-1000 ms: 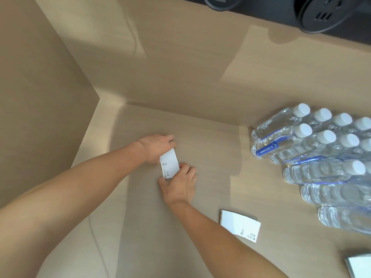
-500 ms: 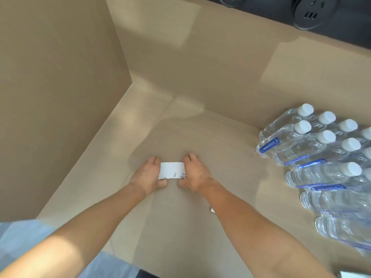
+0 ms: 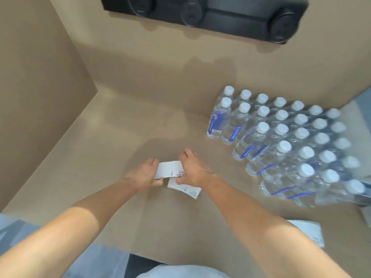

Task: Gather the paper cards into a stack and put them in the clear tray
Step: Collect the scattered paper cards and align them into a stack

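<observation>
A small stack of white paper cards is held level just above the table, pinched at its two ends. My left hand grips its left end and my right hand grips its right end. Directly below and slightly right lies a second pile of white cards on the tan table, partly covered by my right hand. Another white card pile lies at the right, near my right forearm. No clear tray can be made out for certain.
A shrink-wrapped pack of several water bottles with white caps fills the right side. Tan walls enclose the table on the left and back. A black socket strip runs along the top of the back wall.
The view has swung right and both hands have carried the held cards over the second pile, which was hidden behind my right arm before.
</observation>
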{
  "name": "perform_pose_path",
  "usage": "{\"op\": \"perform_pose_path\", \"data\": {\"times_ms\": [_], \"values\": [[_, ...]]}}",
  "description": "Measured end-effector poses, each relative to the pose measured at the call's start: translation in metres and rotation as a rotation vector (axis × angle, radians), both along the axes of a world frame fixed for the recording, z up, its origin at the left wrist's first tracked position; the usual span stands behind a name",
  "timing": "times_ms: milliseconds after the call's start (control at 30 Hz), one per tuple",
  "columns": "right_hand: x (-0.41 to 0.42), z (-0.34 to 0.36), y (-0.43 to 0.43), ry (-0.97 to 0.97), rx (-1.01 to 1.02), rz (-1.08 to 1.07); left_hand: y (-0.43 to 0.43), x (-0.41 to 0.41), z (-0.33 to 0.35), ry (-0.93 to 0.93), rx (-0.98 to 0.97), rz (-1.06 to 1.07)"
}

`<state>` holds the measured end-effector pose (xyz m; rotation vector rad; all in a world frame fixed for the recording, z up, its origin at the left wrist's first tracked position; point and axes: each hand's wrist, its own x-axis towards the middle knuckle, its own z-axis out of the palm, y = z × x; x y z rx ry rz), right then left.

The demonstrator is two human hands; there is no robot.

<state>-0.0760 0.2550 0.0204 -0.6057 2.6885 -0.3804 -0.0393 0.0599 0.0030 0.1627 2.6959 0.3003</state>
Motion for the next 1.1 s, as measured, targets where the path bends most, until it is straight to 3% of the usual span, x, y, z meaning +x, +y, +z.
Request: {"op": "perform_pose_path", "data": {"times_ms": [100,567,833,1100], "values": [[0.011,0.0,0.03,-0.036,-0.058,-0.117,0.027,-0.002,0.01,-0.028,0.075,-0.042],[0.055,-0.035,0.056,-0.129,-0.102,-0.339,0.054,-0.007,0.003,0.01,-0.044,-0.357],[0.06,-0.05,0.048,-0.173,-0.204,-0.409,0.049,-0.011,-0.014,-0.073,-0.004,-0.323],[0.061,-0.055,0.041,-0.203,-0.137,-0.373,0.044,-0.011,-0.021,-0.11,0.042,-0.265]]}}
